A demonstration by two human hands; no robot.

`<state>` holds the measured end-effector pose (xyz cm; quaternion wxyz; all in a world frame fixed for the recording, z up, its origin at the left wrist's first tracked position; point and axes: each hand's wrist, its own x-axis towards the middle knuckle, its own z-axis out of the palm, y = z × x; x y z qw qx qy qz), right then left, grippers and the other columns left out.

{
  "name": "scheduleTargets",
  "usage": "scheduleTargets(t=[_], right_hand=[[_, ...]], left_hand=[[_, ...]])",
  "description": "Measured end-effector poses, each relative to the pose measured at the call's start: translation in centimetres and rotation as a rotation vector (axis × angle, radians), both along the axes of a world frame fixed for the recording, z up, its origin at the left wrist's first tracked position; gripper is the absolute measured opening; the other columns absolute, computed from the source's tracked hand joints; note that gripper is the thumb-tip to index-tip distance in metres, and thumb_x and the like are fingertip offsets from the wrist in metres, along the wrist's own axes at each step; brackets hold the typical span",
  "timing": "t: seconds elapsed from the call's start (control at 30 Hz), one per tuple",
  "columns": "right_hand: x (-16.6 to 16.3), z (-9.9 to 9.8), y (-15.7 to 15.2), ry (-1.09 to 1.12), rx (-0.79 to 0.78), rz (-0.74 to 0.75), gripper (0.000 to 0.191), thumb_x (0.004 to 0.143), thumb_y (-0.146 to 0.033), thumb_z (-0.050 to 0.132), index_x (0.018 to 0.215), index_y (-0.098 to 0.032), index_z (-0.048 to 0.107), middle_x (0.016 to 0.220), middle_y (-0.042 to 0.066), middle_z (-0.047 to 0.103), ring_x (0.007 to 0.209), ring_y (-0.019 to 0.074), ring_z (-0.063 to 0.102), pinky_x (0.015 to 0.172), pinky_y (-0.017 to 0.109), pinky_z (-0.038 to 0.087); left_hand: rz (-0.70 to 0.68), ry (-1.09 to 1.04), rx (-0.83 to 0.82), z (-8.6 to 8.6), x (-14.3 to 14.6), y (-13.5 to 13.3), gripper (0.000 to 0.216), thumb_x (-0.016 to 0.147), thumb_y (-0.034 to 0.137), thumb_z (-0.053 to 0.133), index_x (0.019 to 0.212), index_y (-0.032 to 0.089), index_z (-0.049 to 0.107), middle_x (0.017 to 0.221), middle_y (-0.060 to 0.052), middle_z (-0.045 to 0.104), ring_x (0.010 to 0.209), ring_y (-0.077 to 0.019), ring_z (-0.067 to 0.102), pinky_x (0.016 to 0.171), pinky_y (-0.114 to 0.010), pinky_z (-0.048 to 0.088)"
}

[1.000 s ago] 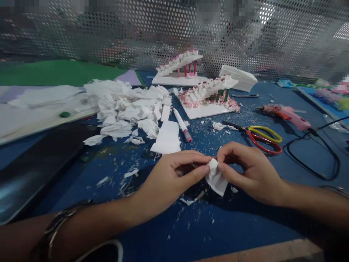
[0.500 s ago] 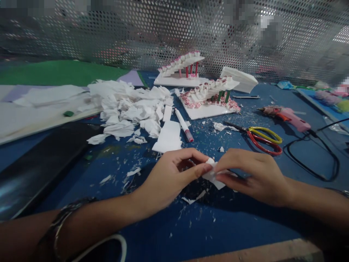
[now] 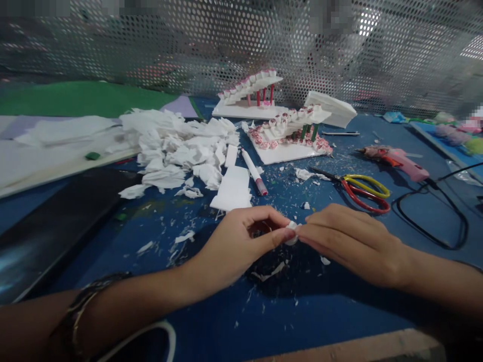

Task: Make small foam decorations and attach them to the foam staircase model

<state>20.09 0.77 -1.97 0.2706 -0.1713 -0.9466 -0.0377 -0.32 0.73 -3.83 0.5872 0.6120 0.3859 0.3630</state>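
My left hand point(image 3: 237, 246) and my right hand point(image 3: 349, 241) meet low over the blue table point(image 3: 302, 311), fingertips pinched together on a small rolled-up piece of white tissue point(image 3: 291, 233). Only a little of the tissue shows between the fingers. A bracelet sits on my left wrist. Just beyond my hands lie a flat stack of white tissue sheets point(image 3: 232, 190) and a red-tipped marker point(image 3: 254, 172).
A heap of crumpled white tissue point(image 3: 177, 148) lies at the middle left. Two white foam stair models point(image 3: 289, 133) with pink rosettes stand at the back. Red-and-yellow scissors point(image 3: 360, 191) and a pink glue gun point(image 3: 400, 161) with a black cord lie right. Perforated metal screen behind.
The loose hanging tissue piece has been rolled down into a small wad between my fingertips. My right hand has flattened and dropped lower toward the table.
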Motion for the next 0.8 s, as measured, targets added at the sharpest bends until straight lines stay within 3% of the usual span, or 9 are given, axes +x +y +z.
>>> scheduleTargets(t=[0.17,0.47,0.8], right_hand=[[-0.4,0.0,0.1,-0.017,-0.058,-0.055,0.012,0.088,-0.016,0.047,0.095,-0.013,0.055,0.084,0.006,0.061,0.079,0.014,0.055,0.067,0.025,0.048],[-1.0,-0.3,0.4,0.214,-0.535,-0.117,0.004,0.083,-0.017,0.056,0.081,-0.018,0.053,0.076,-0.001,0.058,0.067,0.0062,0.055,0.062,0.017,0.046],[-1.4,-1.0,0.4,0.3,-0.612,-0.155,0.008,0.081,-0.021,0.058,0.076,-0.015,0.054,0.072,0.0,0.061,0.065,0.0066,0.057,0.059,0.016,0.045]], left_hand=[[-0.025,0.052,0.018,0.0,0.0,-0.1,0.009,0.074,0.024,0.065,0.073,0.015,0.065,0.069,0.002,0.065,0.064,-0.0075,0.056,0.059,-0.014,0.043],[-0.021,0.133,0.256,-0.1,-0.2,0.0,0.009,0.079,0.021,0.059,0.08,0.019,0.068,0.08,0.0,0.066,0.074,-0.01,0.06,0.068,-0.016,0.045],[0.016,0.148,0.229,0.2,0.1,-0.3,0.009,0.076,0.023,0.064,0.075,0.015,0.066,0.073,0.0,0.065,0.066,-0.0095,0.057,0.059,-0.016,0.044]])
